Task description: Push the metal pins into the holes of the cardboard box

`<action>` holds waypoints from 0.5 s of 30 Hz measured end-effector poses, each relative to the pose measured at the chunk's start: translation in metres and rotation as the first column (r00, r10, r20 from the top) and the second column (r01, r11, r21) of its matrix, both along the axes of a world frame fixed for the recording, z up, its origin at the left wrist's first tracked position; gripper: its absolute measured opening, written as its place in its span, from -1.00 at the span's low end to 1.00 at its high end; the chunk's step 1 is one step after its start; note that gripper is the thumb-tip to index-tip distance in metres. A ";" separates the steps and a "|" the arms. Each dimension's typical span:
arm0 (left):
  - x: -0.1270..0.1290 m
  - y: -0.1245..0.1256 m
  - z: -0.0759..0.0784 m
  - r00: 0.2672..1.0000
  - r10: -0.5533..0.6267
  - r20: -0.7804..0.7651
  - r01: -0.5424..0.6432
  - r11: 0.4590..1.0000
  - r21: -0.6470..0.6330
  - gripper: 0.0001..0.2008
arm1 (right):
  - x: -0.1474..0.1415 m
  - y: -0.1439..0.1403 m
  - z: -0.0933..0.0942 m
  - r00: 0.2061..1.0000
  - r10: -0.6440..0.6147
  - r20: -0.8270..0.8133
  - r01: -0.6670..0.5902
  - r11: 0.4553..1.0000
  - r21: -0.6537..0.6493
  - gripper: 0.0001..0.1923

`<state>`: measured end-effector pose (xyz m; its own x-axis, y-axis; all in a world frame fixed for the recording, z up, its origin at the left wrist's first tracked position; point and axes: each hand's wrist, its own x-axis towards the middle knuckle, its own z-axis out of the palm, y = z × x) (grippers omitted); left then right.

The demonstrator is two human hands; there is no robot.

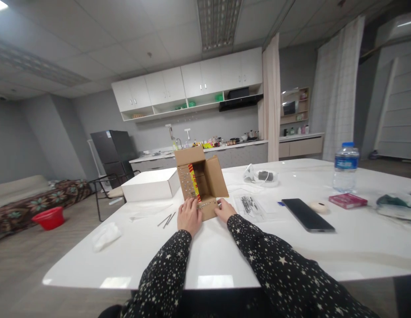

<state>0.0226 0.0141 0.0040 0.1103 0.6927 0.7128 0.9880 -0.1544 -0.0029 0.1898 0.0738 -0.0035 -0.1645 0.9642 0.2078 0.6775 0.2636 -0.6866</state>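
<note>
Cardboard box (202,183): open, flaps raised, on the white worktop (225,256), between the hands.
Left hand (190,216): fingers close together over the front flap's left part.
Right hand (226,210): fingers bent at that flap's right edge; from this angle I cannot tell whether either hand pinches it.
Thin rods (169,220): lying just left of the left hand.

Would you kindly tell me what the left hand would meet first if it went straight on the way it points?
The left hand would most likely meet the open cardboard box first; the two seem to be touching, though exact depth is unclear.
</note>
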 end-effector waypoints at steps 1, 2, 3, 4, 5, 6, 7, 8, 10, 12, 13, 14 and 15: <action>0.000 -0.001 0.000 1.000 0.010 -0.003 -0.010 1.000 -0.007 -0.60 | 0.000 0.000 0.000 1.000 0.002 0.003 -0.002 1.000 -0.003 -0.73; -0.001 -0.003 0.000 1.000 0.023 -0.003 -0.023 1.000 -0.018 -0.61 | 0.000 0.001 -0.001 1.000 0.004 0.006 -0.004 1.000 -0.006 -0.73; -0.002 -0.004 0.000 0.999 0.038 0.001 -0.038 0.999 -0.030 -0.63 | 0.000 0.002 -0.002 1.000 0.007 0.010 -0.007 1.000 -0.009 -0.74; -0.003 -0.005 0.001 0.999 0.054 0.006 -0.054 0.998 -0.043 -0.64 | 0.000 0.002 -0.003 1.000 0.010 0.014 -0.010 1.000 -0.007 -0.73; -0.003 -0.007 0.001 0.997 0.072 0.011 -0.072 0.996 -0.054 -0.66 | 0.000 0.003 -0.004 1.000 0.010 0.022 -0.010 1.000 -0.002 -0.73; -0.004 -0.007 0.000 0.995 0.093 0.018 -0.092 0.994 -0.063 -0.67 | 0.000 0.005 -0.005 1.000 0.008 0.029 -0.008 1.000 0.005 -0.74; -0.005 -0.007 0.000 0.993 0.113 0.024 -0.112 0.991 -0.070 -0.69 | 0.000 0.006 -0.006 0.999 0.005 0.033 -0.006 1.000 0.011 -0.74; -0.006 -0.007 0.000 0.991 0.132 0.029 -0.129 0.989 -0.075 -0.71 | 0.001 0.007 -0.007 0.999 0.003 0.034 -0.003 1.000 0.015 -0.75; -0.006 -0.005 -0.001 0.988 0.151 0.030 -0.148 0.986 -0.079 -0.72 | 0.003 0.010 -0.009 0.999 0.009 0.032 -0.010 1.000 0.023 -0.76; -0.004 -0.003 -0.002 0.990 0.141 0.018 -0.139 0.987 -0.077 -0.69 | 0.006 0.013 -0.010 0.999 0.041 0.026 -0.041 0.999 0.028 -0.76; -0.002 -0.002 -0.002 0.991 0.132 0.010 -0.131 0.989 -0.076 -0.68 | 0.007 0.014 -0.011 0.998 0.060 0.022 -0.060 0.998 0.030 -0.76; 0.000 0.000 -0.002 0.992 0.126 0.006 -0.125 0.989 -0.076 -0.68 | 0.009 0.015 -0.012 0.997 0.075 0.019 -0.075 0.997 0.033 -0.76; 0.002 0.001 -0.002 0.992 0.126 0.006 -0.125 0.989 -0.078 -0.68 | 0.010 0.015 -0.013 0.996 0.082 0.019 -0.083 0.996 0.038 -0.76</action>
<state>0.0250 0.0147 0.0018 0.0114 0.7535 0.6574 0.9995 -0.0283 0.0152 0.1995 0.0892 -0.0160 -0.2470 0.9387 0.2407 0.6642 0.3448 -0.6632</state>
